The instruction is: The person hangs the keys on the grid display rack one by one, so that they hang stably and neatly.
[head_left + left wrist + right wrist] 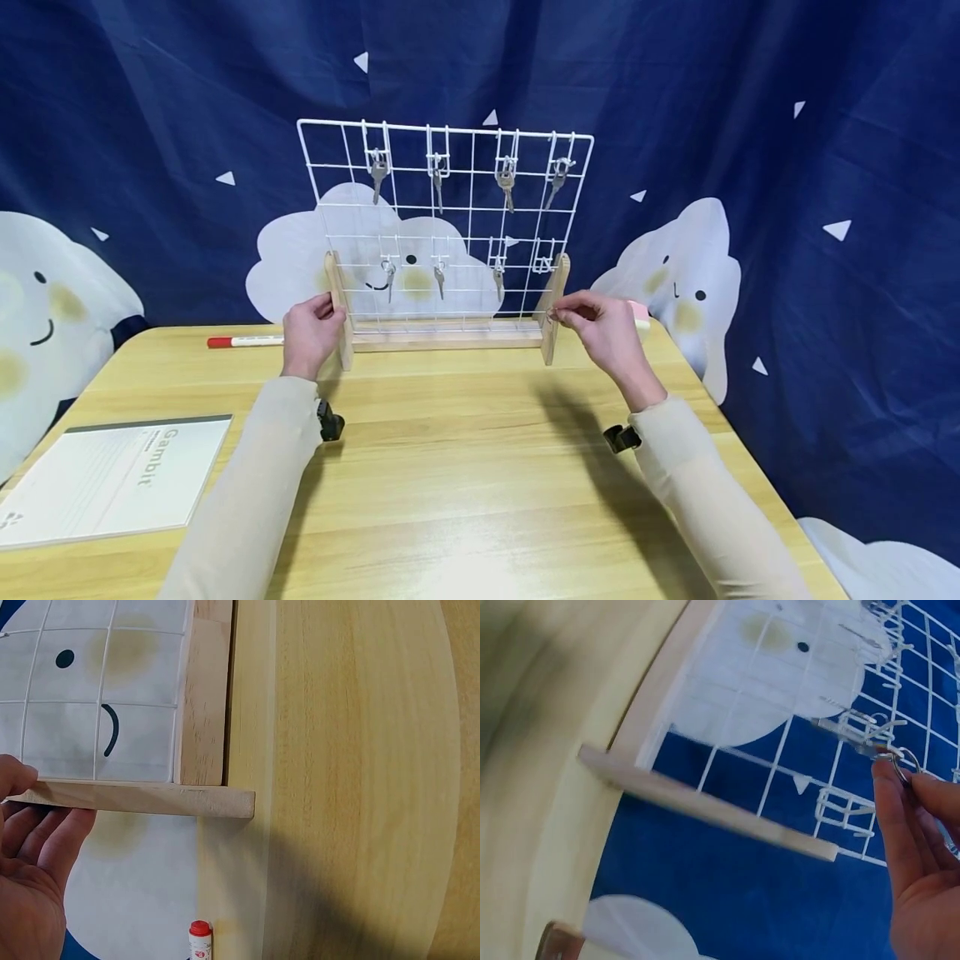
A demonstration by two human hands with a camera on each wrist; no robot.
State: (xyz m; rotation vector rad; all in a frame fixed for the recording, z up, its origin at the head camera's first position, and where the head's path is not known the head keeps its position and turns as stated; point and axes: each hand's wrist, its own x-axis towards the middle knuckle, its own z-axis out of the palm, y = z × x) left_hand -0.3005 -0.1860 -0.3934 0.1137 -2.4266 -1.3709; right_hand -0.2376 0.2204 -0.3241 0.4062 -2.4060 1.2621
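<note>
A white wire grid rack (471, 208) stands on wooden legs at the back of the table. My left hand (311, 333) grips its left wooden post (337, 292), thumb on one side and fingers on the other. Beside the right post (553, 304), my right hand (603, 329) pinches a metal key ring (909, 759); a key (847, 737) extends from it in the right wrist view. Keys hang from several white hooks in two rows, among them an upper-left key (378, 175) and a lower key (498, 282). The lower-right hook (543, 263) shows bare wire.
A red-capped white marker (247, 342) lies left of the rack. The notebook (142, 475) is at the table's left side. Behind my right hand, a pink and white block (640, 315) is partly hidden. A dark blue curtain (675, 83) hangs behind the table.
</note>
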